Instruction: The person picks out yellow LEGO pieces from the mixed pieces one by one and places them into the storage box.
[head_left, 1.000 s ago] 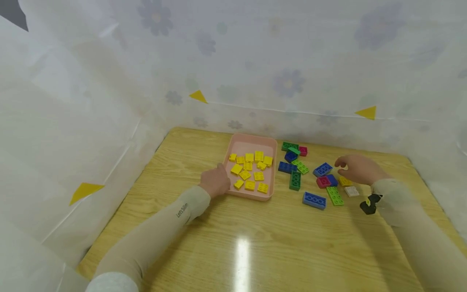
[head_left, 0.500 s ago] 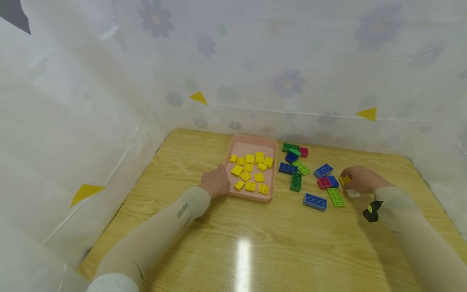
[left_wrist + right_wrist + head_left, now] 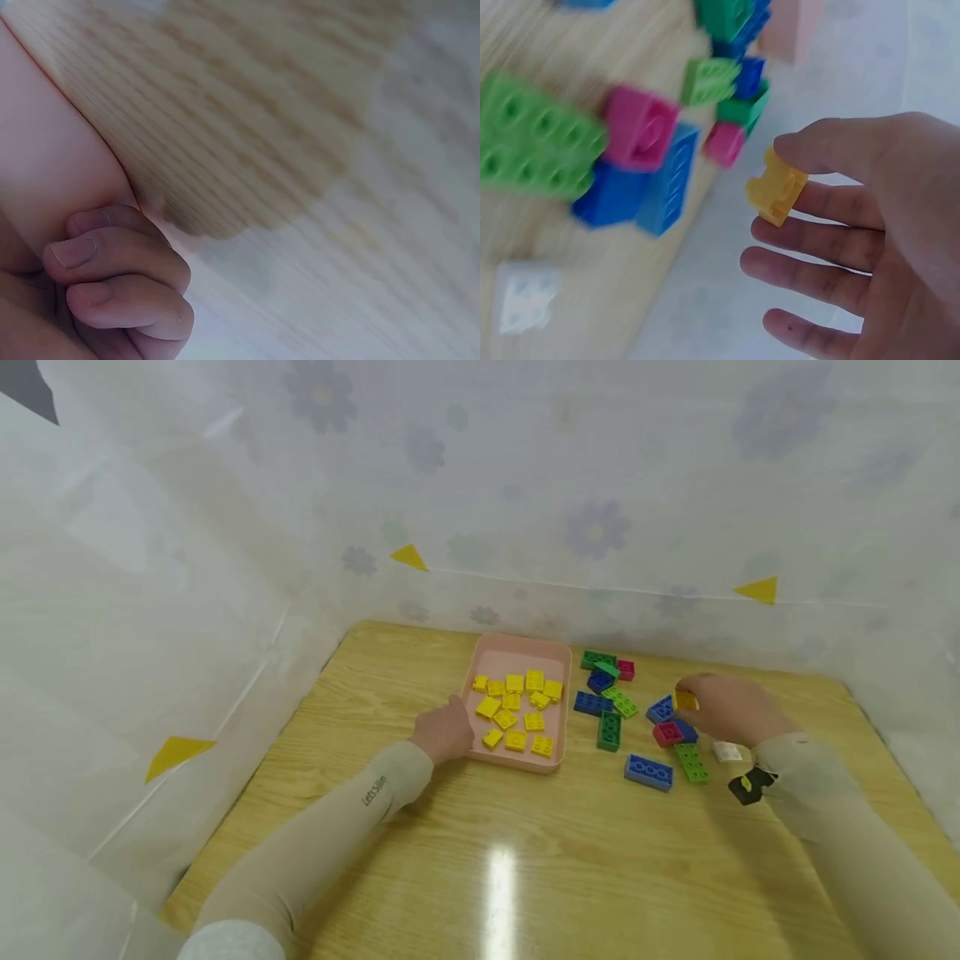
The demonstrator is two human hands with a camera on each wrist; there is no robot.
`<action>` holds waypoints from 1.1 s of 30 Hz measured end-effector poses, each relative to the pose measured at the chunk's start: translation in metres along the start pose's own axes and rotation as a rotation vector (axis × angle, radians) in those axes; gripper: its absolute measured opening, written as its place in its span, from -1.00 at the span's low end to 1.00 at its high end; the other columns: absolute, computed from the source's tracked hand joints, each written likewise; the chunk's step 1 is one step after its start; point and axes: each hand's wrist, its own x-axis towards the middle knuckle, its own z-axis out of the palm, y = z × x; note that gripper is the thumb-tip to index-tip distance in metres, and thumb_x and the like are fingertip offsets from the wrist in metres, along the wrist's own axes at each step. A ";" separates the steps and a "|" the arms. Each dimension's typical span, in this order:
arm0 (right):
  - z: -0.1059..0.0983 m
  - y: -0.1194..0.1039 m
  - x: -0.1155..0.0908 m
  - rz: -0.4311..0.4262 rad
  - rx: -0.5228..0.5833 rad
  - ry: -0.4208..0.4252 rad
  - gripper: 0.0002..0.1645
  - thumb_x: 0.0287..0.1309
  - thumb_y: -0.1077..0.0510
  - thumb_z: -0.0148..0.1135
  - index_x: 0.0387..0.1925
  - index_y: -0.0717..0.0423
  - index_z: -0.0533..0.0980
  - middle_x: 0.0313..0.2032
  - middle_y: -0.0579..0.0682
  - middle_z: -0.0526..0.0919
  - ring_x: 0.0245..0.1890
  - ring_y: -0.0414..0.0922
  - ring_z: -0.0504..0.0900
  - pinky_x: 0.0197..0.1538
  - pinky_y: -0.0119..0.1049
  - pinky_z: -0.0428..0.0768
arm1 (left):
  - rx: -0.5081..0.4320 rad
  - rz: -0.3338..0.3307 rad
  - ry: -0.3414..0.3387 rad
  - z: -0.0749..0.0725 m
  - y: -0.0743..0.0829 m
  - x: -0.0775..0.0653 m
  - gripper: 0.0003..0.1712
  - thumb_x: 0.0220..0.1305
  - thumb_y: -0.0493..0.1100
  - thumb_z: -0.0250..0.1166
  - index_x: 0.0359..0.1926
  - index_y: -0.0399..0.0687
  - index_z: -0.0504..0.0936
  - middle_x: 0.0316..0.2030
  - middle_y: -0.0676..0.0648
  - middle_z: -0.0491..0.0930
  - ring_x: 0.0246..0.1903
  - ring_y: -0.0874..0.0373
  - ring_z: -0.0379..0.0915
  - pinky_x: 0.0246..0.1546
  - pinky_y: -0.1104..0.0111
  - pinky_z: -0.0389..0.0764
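My left hand (image 3: 444, 730) grips the left rim of a pink tray (image 3: 513, 763). In the left wrist view its fingers (image 3: 124, 262) are curled against the tray's smooth pale wall. Several yellow toy bricks lie inside the tray, spread over its lower part. Between thumb and fingertips my right hand (image 3: 735, 708) pinches another yellow brick (image 3: 778, 187), raised over the loose bricks at the right. Below it are a blue brick (image 3: 662, 709), a magenta brick (image 3: 667, 734) and a lime green brick (image 3: 691, 763). A white brick (image 3: 727, 752) lies under the right wrist.
Between tray and right hand lie more bricks: a dark green one (image 3: 609, 731), a dark blue one (image 3: 593, 702) and a blue one (image 3: 648, 772) nearer the front. The wooden table (image 3: 420, 860) meets a pale flowered sheet (image 3: 525, 485) at the back.
My right hand came down to the yellow brick beside the white one, took hold of it, and lifted it up and to the left. The left hand stays at the tray.
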 end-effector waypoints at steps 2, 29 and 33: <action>-0.007 -0.019 0.006 -0.034 0.006 0.009 -0.47 0.23 -0.01 0.35 0.10 0.27 0.56 -0.01 0.24 0.69 -0.10 0.18 0.68 -0.01 0.19 0.58 | -0.002 0.001 -0.001 0.000 -0.002 0.000 -0.35 0.47 -0.05 0.03 0.39 -0.38 0.18 -0.40 -0.16 0.58 -0.51 0.06 0.51 -0.49 0.24 0.55; 0.016 -0.207 0.109 -0.331 0.069 -0.124 -0.56 0.33 0.06 0.29 0.20 0.05 0.57 0.07 0.01 0.71 0.06 -0.03 0.66 0.27 -0.07 0.52 | 0.003 0.023 0.022 0.004 -0.002 0.003 -0.39 0.44 -0.04 0.06 0.32 -0.36 0.24 -0.37 -0.18 0.63 -0.48 0.07 0.54 -0.33 0.14 0.63; 0.023 -0.221 0.120 -0.370 0.071 -0.132 -0.63 0.33 0.06 0.28 0.15 -0.03 0.58 -0.03 -0.07 0.73 -0.14 -0.14 0.64 0.21 -0.16 0.56 | -0.008 0.016 0.046 0.005 -0.003 0.005 -0.53 0.45 -0.01 0.07 0.15 -0.29 0.32 -0.49 -0.12 0.58 -0.56 0.08 0.50 -0.47 0.20 0.58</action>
